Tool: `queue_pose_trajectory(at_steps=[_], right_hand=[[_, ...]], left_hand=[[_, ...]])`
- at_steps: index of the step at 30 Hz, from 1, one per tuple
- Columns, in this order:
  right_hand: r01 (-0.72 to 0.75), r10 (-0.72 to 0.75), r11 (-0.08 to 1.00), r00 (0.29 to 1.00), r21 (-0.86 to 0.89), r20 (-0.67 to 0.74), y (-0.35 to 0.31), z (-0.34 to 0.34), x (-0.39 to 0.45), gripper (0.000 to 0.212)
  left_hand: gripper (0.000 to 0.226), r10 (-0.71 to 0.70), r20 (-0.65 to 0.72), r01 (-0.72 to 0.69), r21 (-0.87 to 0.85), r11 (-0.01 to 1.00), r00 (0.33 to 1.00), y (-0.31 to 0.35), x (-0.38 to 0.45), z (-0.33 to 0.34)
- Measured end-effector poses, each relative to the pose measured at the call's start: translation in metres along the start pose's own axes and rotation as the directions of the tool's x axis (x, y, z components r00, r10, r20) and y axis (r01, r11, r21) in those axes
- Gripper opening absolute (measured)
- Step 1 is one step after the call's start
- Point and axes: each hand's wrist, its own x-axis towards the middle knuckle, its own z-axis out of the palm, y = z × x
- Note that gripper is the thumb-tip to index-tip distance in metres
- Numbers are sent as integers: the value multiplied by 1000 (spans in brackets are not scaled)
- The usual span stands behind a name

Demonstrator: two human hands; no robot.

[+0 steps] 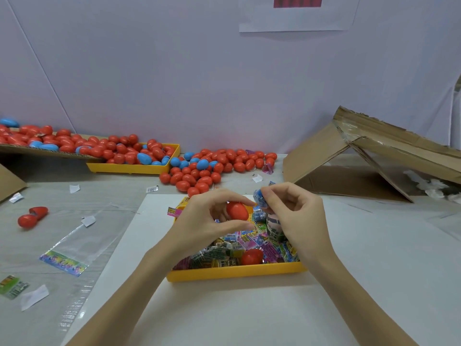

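Two hands meet above the near yellow tray [237, 272]. Left hand [209, 221]: thumb and fingers curled round one red egg [237, 211], held just over the tray's far half. Right hand [296, 213]: fingertips pinching one blue-wrapped packet [259, 198], just beside the egg and slightly above it; whether the two touch cannot be told.

Below them the tray is filled with coloured packets [249, 242], too many to count, and one further red egg [252, 256] lies near the front rim. The tray stands on a white sheet [224, 308], whose bare margin extends toward the viewer and to the right; both forearms cross it.

Left of the sheet, on the surface [50, 196]: one clear bag [82, 236] with a coloured header, several paper scraps, and two red egg pieces [32, 217] lying together.

Far side: a second yellow tray [129, 168] and a cardboard sheet [37, 149], both heaped with red and a few blue eggs, and a loose pile of eggs [212, 171] near the first tray's far edge.

Right: one opened cardboard box [361, 176] on its side, well apart from the hands.
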Motion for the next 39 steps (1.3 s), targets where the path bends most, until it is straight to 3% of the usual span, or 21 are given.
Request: queue_pose_trajectory(at_steps=[3,5,9,12,16,25,39], right_hand=[[12,-12,1000,1000,-15,8,1,2,-1,9],[-4,4,1000,1000,-27,0,3,3,-2,10],[-13,13,998,1000,-56,-3,5,3,-1,8],[-6,6,998,1000,-70,-3,5,4,-1,10],[26,-23,995,999,-100,28,3,5,-2,20],[79,-69,987,995,-140,72,3,6,-3,13],[-41,46,998,993,-47,112,3,4,0,9]], left_hand=[[33,-155,-11,153,-102,983,988,1,0,3],[34,-259,65,267,-213,940,964,1,1,3],[31,-273,134,304,-426,852,953,5,1,3],[31,-260,126,288,-334,898,957,8,0,6],[32,-234,103,256,-334,907,967,11,0,10],[25,-253,83,266,-322,908,964,9,1,9],[23,-170,-59,155,-206,966,984,6,2,9]])
